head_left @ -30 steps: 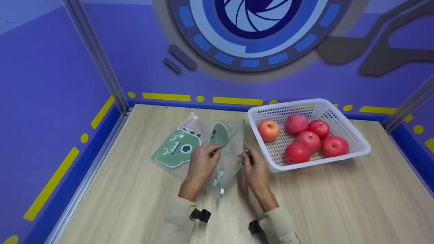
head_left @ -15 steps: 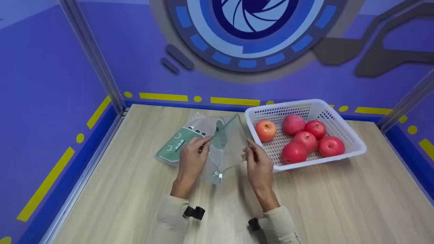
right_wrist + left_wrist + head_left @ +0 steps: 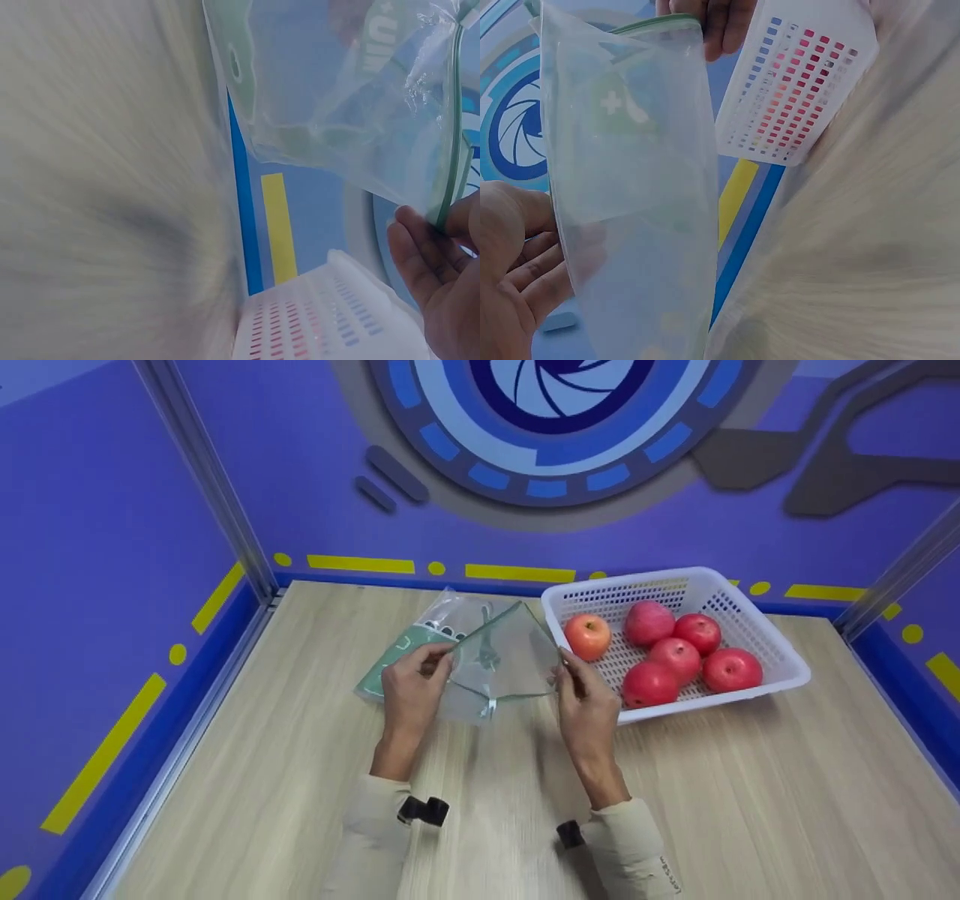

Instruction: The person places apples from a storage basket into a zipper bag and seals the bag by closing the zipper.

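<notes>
Between both hands stretches a clear zip bag (image 3: 517, 660) with a green print and a green zip edge; its mouth is spread into a wide gap. My left hand (image 3: 412, 690) pinches the left side of the mouth. On the opposite side my right hand (image 3: 589, 709) pinches the edge between thumb and fingers, as the right wrist view also shows at the green zip strip (image 3: 454, 127). A white slider (image 3: 492, 705) sits at the near corner of the mouth. The printed part of the bag trails behind the left hand, partly hidden by it.
A white perforated basket (image 3: 712, 701) stands right of the right hand, close to it. Inside lie several red apples (image 3: 651, 684) and one orange-red apple (image 3: 587, 637). Blue-purple panels (image 3: 300, 472) wall the wooden table (image 3: 300, 750) at the back and sides.
The hands have drawn apart, the left one leftward and the right one rightward. The bag's mouth has widened from a narrow slit to a broad opening, and the bag is lifted.
</notes>
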